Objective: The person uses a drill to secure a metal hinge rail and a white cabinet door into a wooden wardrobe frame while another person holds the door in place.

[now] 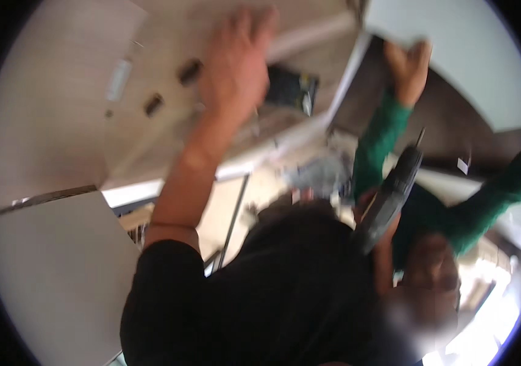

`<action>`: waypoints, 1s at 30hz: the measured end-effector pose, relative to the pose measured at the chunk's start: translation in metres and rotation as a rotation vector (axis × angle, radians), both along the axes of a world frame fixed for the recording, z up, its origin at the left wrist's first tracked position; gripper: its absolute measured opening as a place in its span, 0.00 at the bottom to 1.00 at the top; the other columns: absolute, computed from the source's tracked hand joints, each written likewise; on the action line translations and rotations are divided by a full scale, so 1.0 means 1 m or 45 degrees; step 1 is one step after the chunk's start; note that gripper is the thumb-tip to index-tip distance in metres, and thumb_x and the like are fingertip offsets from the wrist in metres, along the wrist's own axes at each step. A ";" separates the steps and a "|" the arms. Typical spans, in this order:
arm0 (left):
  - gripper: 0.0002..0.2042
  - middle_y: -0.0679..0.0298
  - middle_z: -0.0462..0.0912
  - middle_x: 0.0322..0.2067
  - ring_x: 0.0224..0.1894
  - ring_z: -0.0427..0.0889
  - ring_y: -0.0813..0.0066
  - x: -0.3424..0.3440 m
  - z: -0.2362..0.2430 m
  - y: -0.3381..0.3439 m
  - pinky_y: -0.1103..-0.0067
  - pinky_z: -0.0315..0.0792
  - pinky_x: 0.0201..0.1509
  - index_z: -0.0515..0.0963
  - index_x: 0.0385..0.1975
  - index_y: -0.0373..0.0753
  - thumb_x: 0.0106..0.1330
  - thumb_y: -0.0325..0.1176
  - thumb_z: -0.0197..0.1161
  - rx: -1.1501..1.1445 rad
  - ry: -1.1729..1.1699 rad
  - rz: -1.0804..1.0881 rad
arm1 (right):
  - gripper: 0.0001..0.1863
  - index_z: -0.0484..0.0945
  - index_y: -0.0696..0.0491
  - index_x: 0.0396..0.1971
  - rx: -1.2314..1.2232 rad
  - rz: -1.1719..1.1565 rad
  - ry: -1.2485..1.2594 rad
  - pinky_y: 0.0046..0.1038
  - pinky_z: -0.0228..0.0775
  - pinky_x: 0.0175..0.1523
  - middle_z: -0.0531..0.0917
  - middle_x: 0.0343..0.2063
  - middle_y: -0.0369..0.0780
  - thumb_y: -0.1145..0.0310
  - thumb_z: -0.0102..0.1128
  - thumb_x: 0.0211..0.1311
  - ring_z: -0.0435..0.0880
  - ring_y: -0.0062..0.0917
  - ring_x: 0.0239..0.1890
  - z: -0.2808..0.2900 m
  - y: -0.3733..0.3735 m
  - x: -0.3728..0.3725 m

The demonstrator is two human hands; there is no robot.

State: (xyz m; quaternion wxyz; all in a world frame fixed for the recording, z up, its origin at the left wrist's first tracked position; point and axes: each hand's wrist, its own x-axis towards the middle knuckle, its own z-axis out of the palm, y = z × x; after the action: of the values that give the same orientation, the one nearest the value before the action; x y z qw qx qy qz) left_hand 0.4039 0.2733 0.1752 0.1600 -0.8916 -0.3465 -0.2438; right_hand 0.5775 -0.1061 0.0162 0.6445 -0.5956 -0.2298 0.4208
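Note:
My left hand [235, 70] reaches out over a wood-grain board [169, 43], blurred, with its fingers stretched out and nothing visible in them. Right beside it lies a black packet [291, 88], partly covered by the hand. Two small dark brown pieces [153, 105] and a pale narrow strip [118, 80] rest on the board to the left. My right hand [391, 229], mostly hidden behind a black power drill [388, 198], grips the drill close to my body. A thin bit points up from its tip.
A co-worker in green sleeves [382, 137] is at the right, one hand [410, 70] raised by a dark brown panel [455, 113]. A white panel [467, 55] stands at the upper right, and a pale grey panel [53, 262] at the lower left.

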 end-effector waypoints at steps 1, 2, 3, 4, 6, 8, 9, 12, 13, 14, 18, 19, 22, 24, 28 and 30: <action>0.32 0.47 0.80 0.67 0.66 0.80 0.45 0.008 0.003 -0.006 0.58 0.76 0.69 0.74 0.73 0.45 0.66 0.22 0.65 0.106 -0.006 0.028 | 0.22 0.80 0.55 0.47 -0.110 0.018 -0.635 0.33 0.80 0.50 0.85 0.38 0.41 0.76 0.77 0.52 0.86 0.29 0.40 0.004 -0.003 0.015; 0.30 0.47 0.82 0.64 0.64 0.83 0.49 0.004 0.004 -0.011 0.58 0.77 0.68 0.75 0.71 0.41 0.67 0.22 0.69 0.264 0.093 0.063 | 0.23 0.78 0.55 0.48 0.014 0.003 -0.527 0.34 0.80 0.52 0.84 0.38 0.41 0.77 0.78 0.52 0.85 0.28 0.41 -0.013 0.000 0.000; 0.30 0.47 0.82 0.64 0.64 0.83 0.49 0.007 -0.002 -0.017 0.58 0.77 0.68 0.75 0.71 0.41 0.67 0.22 0.69 0.180 0.097 0.054 | 0.25 0.77 0.55 0.49 0.099 -0.004 -0.499 0.35 0.79 0.54 0.83 0.38 0.40 0.78 0.78 0.51 0.84 0.28 0.42 -0.016 -0.005 0.002; 0.35 0.47 0.79 0.68 0.69 0.79 0.49 0.004 -0.009 -0.024 0.58 0.74 0.72 0.73 0.74 0.43 0.63 0.19 0.70 0.097 0.127 0.113 | 0.25 0.75 0.55 0.50 0.137 0.010 -0.509 0.35 0.79 0.55 0.81 0.38 0.40 0.76 0.78 0.53 0.83 0.28 0.42 -0.021 -0.008 -0.011; 0.41 0.48 0.75 0.73 0.74 0.75 0.49 0.003 -0.013 -0.031 0.57 0.71 0.77 0.70 0.76 0.46 0.59 0.17 0.71 -0.006 0.132 0.178 | 0.25 0.72 0.54 0.52 0.234 0.031 -0.610 0.34 0.78 0.55 0.78 0.40 0.38 0.73 0.77 0.57 0.81 0.27 0.43 -0.015 -0.002 -0.017; 0.41 0.48 0.75 0.72 0.74 0.76 0.50 0.001 -0.012 -0.033 0.59 0.72 0.76 0.71 0.76 0.47 0.59 0.17 0.72 -0.001 0.083 0.076 | 0.26 0.71 0.54 0.53 0.193 0.076 -0.671 0.34 0.78 0.54 0.77 0.40 0.39 0.72 0.76 0.58 0.81 0.27 0.43 0.003 -0.001 -0.014; 0.41 0.48 0.75 0.72 0.74 0.76 0.50 -0.001 -0.015 -0.033 0.59 0.72 0.76 0.71 0.76 0.47 0.59 0.17 0.72 -0.006 0.088 0.076 | 0.26 0.71 0.55 0.53 0.184 0.092 -0.686 0.34 0.78 0.54 0.77 0.40 0.39 0.72 0.76 0.59 0.81 0.27 0.43 0.007 0.000 -0.016; 0.41 0.48 0.78 0.70 0.70 0.79 0.48 -0.008 -0.025 -0.030 0.59 0.75 0.74 0.72 0.75 0.47 0.57 0.16 0.71 0.112 0.123 0.117 | 0.26 0.70 0.55 0.54 0.168 0.123 -0.701 0.34 0.77 0.53 0.77 0.41 0.39 0.71 0.75 0.60 0.80 0.28 0.43 0.002 0.006 -0.029; 0.41 0.48 0.80 0.69 0.68 0.81 0.48 -0.008 -0.025 -0.028 0.58 0.76 0.72 0.73 0.75 0.47 0.57 0.15 0.71 0.093 0.112 0.117 | 0.26 0.70 0.55 0.54 0.222 0.138 -0.656 0.34 0.77 0.53 0.77 0.41 0.39 0.71 0.75 0.61 0.80 0.27 0.44 0.000 0.010 -0.030; 0.41 0.49 0.80 0.68 0.67 0.82 0.47 -0.007 -0.025 -0.027 0.58 0.77 0.71 0.74 0.75 0.46 0.56 0.15 0.71 0.085 0.101 0.118 | 0.26 0.70 0.55 0.54 0.250 0.146 -0.638 0.34 0.77 0.53 0.76 0.41 0.39 0.71 0.75 0.61 0.80 0.27 0.44 -0.006 0.009 -0.029; 0.33 0.48 0.83 0.64 0.63 0.85 0.47 0.000 -0.002 -0.017 0.61 0.78 0.68 0.79 0.69 0.41 0.59 0.21 0.74 0.200 0.017 0.038 | 0.24 0.75 0.56 0.48 -0.090 0.098 0.091 0.32 0.78 0.44 0.78 0.36 0.38 0.72 0.79 0.57 0.80 0.26 0.36 -0.009 -0.003 -0.012; 0.39 0.49 0.81 0.67 0.66 0.81 0.46 -0.004 -0.004 -0.017 0.61 0.75 0.71 0.75 0.74 0.46 0.56 0.19 0.72 0.039 0.053 0.063 | 0.21 0.77 0.57 0.46 -0.327 -0.027 0.889 0.32 0.78 0.40 0.79 0.33 0.38 0.69 0.79 0.58 0.80 0.26 0.33 0.007 -0.009 -0.013; 0.45 0.53 0.77 0.71 0.70 0.77 0.46 0.003 -0.009 -0.021 0.61 0.74 0.73 0.72 0.77 0.53 0.54 0.18 0.70 0.053 0.000 -0.025 | 0.19 0.83 0.57 0.42 -0.162 0.305 -0.023 0.29 0.79 0.38 0.85 0.33 0.38 0.63 0.80 0.58 0.85 0.24 0.32 -0.021 -0.025 -0.029; 0.39 0.52 0.77 0.71 0.68 0.79 0.46 0.003 -0.022 -0.022 0.60 0.75 0.71 0.73 0.74 0.51 0.58 0.21 0.70 -0.021 0.072 0.085 | 0.23 0.84 0.55 0.41 -0.185 0.348 -0.355 0.28 0.81 0.43 0.89 0.36 0.36 0.69 0.88 0.46 0.88 0.21 0.34 0.008 -0.015 -0.030; 0.39 0.52 0.75 0.73 0.69 0.78 0.47 -0.002 -0.009 -0.025 0.60 0.75 0.72 0.73 0.74 0.49 0.59 0.20 0.69 -0.006 0.047 0.094 | 0.23 0.85 0.55 0.41 0.104 0.436 -0.648 0.28 0.82 0.44 0.90 0.35 0.37 0.67 0.89 0.45 0.89 0.22 0.35 0.021 -0.004 -0.026; 0.38 0.50 0.76 0.71 0.70 0.78 0.46 0.000 -0.015 -0.022 0.61 0.75 0.73 0.73 0.74 0.47 0.59 0.19 0.68 0.014 0.010 0.042 | 0.22 0.85 0.55 0.41 0.111 0.472 -0.689 0.28 0.82 0.43 0.89 0.34 0.37 0.68 0.89 0.46 0.89 0.22 0.35 0.024 -0.004 -0.022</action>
State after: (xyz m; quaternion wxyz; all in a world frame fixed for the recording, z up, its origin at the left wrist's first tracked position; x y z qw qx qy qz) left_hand 0.4040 0.2508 0.1598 0.1703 -0.8858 -0.3591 -0.2396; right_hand 0.5553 -0.1103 0.0404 0.4973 -0.6058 -0.5149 0.3472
